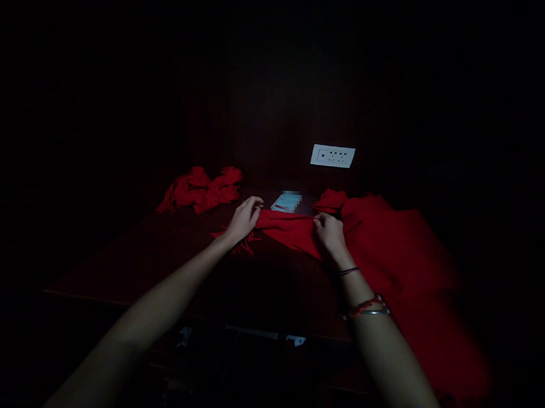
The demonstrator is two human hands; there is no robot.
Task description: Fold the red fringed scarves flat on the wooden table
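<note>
left hand [244, 219]: fingers pinched shut on the top edge of the red scarf [389, 246], by its stringy end.
right hand [328, 231]: pinched shut on the same edge, near the left hand.
red scarf: flat on the dark table [127, 263], running from between the hands out past the right hand.
red cloth [202, 189]: bunched up behind the left hand.
small card [285, 201]: just behind both hands.
wall socket [332, 156]: well behind the right hand.

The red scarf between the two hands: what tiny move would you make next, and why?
Probably draw the left hand a little to the left, to pull the edge taut. Both it and the right hand pinch the red scarf. The strip between them looks bunched, and most of the cloth spreads off to the right of the table.
</note>
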